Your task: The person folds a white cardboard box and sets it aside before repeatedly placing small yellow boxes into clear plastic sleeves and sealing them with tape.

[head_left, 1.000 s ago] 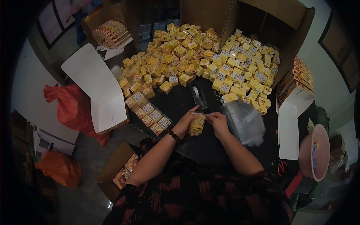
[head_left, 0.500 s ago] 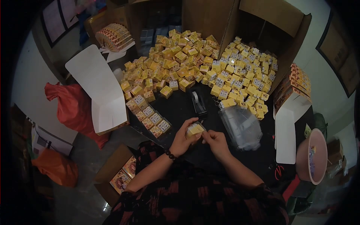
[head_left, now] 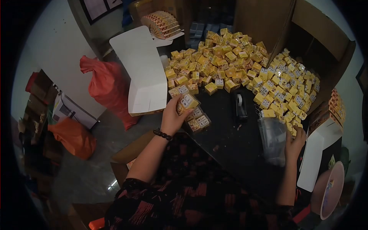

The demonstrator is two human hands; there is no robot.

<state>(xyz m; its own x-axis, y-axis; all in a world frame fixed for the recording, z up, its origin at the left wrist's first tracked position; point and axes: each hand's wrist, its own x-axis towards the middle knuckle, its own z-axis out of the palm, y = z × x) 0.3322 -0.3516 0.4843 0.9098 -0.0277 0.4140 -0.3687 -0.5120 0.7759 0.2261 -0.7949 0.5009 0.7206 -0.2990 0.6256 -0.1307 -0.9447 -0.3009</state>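
My left hand (head_left: pixel 172 118) is closed around a small yellow box (head_left: pixel 188 102) with pale printed panels on top. It holds the box over a row of similar small boxes (head_left: pixel 199 122) at the table's left edge. My right hand (head_left: pixel 295 143) is at the lower edge of a heap of small yellow-and-white pieces (head_left: pixel 285 88). Its thumb and fingers are apart, with a yellow piece (head_left: pixel 293 132) showing by the fingertips. Just left of that hand lies a stack of clear plastic bags (head_left: pixel 273 140).
A black tape dispenser (head_left: pixel 240 109) stands mid-table. Behind it rises a pile of yellow boxes (head_left: pixel 218 61). Open white-lined cartons (head_left: pixel 147 92) flank the table, the right one (head_left: pixel 316 153) near a pink basin (head_left: pixel 327 191). A red sack (head_left: pixel 107 88) rests at left.
My hands have moved apart. The left went leftward with the small box to the row; the right let go of it and reached right to the heap. The view has turned left.
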